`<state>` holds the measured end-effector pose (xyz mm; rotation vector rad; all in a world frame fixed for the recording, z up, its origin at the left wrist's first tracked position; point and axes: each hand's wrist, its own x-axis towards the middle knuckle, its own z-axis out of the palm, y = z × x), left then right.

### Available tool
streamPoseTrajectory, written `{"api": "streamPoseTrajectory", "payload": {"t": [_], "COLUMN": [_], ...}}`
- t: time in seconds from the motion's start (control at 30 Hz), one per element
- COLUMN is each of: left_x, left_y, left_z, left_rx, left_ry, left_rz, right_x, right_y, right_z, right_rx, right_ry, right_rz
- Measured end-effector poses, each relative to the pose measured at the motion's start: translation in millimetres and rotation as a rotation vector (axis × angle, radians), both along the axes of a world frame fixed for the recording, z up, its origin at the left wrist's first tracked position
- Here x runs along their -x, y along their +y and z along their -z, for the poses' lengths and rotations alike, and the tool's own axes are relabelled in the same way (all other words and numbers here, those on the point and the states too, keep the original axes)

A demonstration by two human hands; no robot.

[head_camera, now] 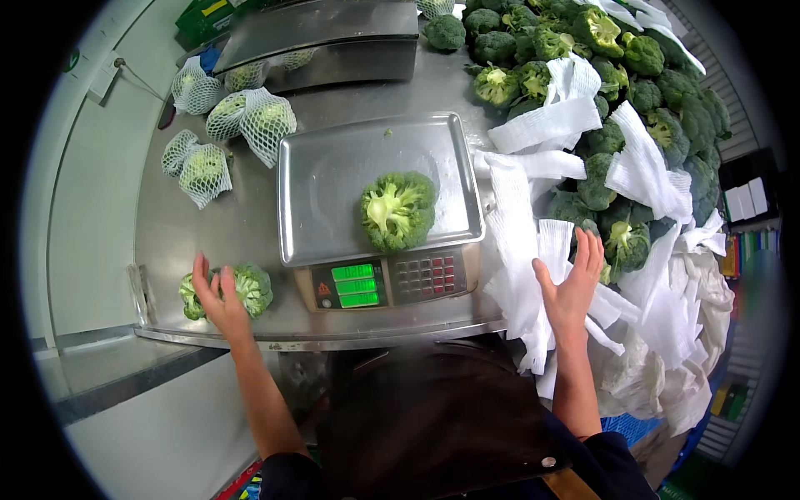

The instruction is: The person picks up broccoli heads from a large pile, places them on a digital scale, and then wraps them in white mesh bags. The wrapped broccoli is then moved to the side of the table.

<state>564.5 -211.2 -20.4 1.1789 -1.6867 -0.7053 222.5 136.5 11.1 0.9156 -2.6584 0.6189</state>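
Note:
One broccoli head lies stem up on the steel pan of a digital weighing scale, towards its right front. The scale's display is lit green, beside a keypad. My left hand is over more broccoli at the front left of the table, partly hiding it; whether they touch is unclear. Fingers spread and holding nothing, my right hand hovers by white foam net sleeves right of the scale.
Broccoli in foam nets stands at the left back. A steel box-like stand occupies the rear. Loose broccoli is heaped at the right, with more net sleeves across it. A white sack hangs at the right edge.

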Motion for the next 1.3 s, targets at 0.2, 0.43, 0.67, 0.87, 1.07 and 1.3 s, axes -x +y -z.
{"api": "streamPoseTrajectory", "payload": {"t": [0.2,0.43,0.67,0.87,1.07,1.3], "left_x": [78,-3,-79,-52,-28,134], "left_y": [81,5,-8,23,35,49], "left_z": [-16,-9,83,83,26,-19], "left_rx": [0.27,0.105,-0.821,-0.791,-0.507,0.107], "left_ry": [-0.034,0.108,0.332,0.478,0.69,0.119], "left_rz": [0.572,-0.263,-0.452,-0.207,-0.135,0.265], "right_x": [7,15,-12,-42,-37,-48], "right_y": [23,-8,-147,-187,-184,-181], "right_z": [34,11,17,28,16,-3], "right_rx": [-0.141,0.251,0.351,0.35,0.519,0.542], "right_ry": [-0.147,-0.341,-0.79,-0.729,-0.974,-0.278], "right_rz": [-0.037,-0.206,-0.429,-0.626,-0.514,-0.545]}}
